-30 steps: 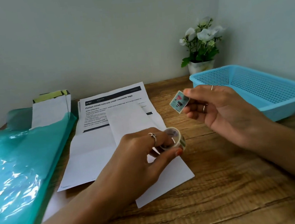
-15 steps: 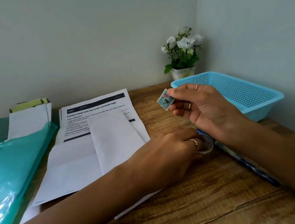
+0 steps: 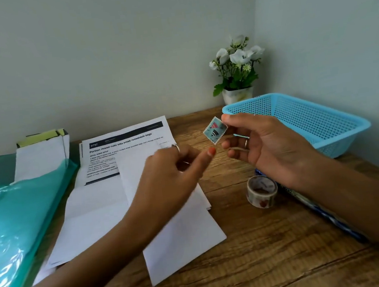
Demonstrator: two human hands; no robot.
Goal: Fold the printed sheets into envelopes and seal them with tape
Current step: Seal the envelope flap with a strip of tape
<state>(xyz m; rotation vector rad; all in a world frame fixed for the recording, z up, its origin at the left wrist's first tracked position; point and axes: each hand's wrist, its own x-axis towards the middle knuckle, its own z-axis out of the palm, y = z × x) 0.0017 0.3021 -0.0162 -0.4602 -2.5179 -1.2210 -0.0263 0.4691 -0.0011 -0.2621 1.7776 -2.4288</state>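
Tape roll (image 3: 262,191) beside bare wood (image 3: 255,249)

Right hand (image 3: 271,143) pinches a piece of tape (image 3: 215,130) above the table (image 3: 265,241).

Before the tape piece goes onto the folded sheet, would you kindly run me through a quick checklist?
1. Tape piece in the right hand's fingertip grip: ok.
2. Left hand free: ok, it holds nothing.
3. Tape roll set down on the table: ok.
4. Folded sheet within reach: ok, flat under the left arm.
5. Flap closed and aligned: cannot tell, the arm hides it.
6. Sticky side facing down: cannot tell.
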